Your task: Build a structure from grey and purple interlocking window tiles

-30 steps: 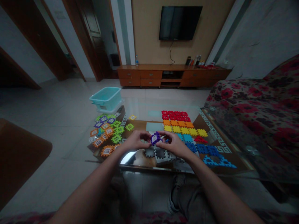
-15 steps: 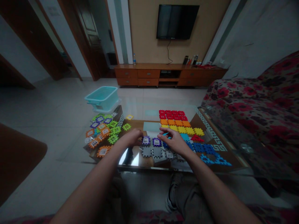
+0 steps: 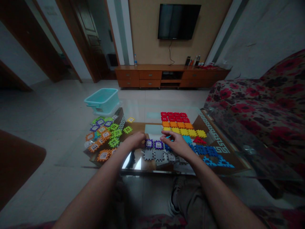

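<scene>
Lying side by side, two purple tiles (image 3: 158, 145) border the grey row (image 3: 159, 155), near the glass bench's (image 3: 152, 108) front edge. The left hand (image 3: 137, 140) is at the left tile's outer side, its grip too hidden to tell; the right hand's (image 3: 176, 142) grip is parted beside the other. Beyond, open glass runs between green tiles (image 3: 114, 142) and the yellow row (image 3: 184, 131).

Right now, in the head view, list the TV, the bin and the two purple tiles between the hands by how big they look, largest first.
1. TV
2. Bin
3. Left purple tile and right purple tile: too alike to rank.
</scene>
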`<state>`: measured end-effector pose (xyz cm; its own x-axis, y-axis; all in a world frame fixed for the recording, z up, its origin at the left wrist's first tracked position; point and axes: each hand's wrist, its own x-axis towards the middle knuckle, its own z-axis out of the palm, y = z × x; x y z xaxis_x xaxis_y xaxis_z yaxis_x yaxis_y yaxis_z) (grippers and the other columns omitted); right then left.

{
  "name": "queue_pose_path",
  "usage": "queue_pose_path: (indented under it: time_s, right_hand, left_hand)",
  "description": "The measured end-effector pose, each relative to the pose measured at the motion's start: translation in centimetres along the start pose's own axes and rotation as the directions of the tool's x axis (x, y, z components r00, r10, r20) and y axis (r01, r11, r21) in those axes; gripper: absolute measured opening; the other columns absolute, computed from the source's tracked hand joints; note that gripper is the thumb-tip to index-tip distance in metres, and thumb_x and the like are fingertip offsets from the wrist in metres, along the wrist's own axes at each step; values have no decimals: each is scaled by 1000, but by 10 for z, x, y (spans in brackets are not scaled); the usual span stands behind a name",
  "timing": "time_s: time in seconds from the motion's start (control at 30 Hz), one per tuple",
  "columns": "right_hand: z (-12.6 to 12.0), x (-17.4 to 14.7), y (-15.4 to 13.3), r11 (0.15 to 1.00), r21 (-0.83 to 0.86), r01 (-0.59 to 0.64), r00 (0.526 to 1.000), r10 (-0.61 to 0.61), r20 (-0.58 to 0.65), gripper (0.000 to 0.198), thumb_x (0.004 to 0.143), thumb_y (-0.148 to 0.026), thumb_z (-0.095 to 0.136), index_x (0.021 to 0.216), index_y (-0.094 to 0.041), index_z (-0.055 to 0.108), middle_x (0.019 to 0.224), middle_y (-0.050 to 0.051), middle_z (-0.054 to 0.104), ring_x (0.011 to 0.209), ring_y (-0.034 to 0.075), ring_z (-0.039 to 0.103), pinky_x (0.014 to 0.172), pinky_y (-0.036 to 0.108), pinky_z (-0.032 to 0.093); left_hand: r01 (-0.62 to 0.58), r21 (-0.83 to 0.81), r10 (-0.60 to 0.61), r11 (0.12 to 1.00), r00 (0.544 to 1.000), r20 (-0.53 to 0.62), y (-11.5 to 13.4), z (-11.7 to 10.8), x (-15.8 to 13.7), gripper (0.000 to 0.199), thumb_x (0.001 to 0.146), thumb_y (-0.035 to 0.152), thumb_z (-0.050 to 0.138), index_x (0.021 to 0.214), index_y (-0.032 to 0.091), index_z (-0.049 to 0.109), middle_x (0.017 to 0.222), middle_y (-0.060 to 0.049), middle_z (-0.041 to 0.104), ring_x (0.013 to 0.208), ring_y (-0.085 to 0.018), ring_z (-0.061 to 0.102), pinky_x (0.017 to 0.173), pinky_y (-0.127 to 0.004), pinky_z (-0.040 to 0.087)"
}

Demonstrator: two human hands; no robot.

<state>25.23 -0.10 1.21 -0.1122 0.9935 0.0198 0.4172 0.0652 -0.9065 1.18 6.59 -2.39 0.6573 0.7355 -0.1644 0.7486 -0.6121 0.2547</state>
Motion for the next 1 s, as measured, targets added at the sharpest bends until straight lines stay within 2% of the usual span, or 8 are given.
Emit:
queue_pose_path:
  time_s: [0.33,0.8,1.0]
  right_hand:
    - [-1,0,0,1000,-14,-14,1000,14,13,45,82,-41,67,119,-15,68,99,10,72,78,18,62,72,33,49]
    - [0,-1,-2,997,-76,-11,1000,13,26,41,85,-38,65,118,-13,68,100,11,72,73,16,61,69,31,50]
    - [0,-1,-1,996,-91,-1,999,5,45,40,86,-38,64,117,-13,68,100,10,73,75,17,61,72,32,50]
  left_hand:
    - [-20,-26,20,999,1000,14,3,-1,2,16,67,19,69,83,18,73,88,-10,72,81,-23,65,71,-29,46]
    - [3,69,-7,998,998,57,9,-5,2,24,70,21,67,92,18,73,96,-10,73,88,-22,67,73,-26,49]
    - [-3,51,0,999,999,44,11,-6,2,26,70,21,69,95,18,73,100,-9,73,89,-22,67,74,-26,49]
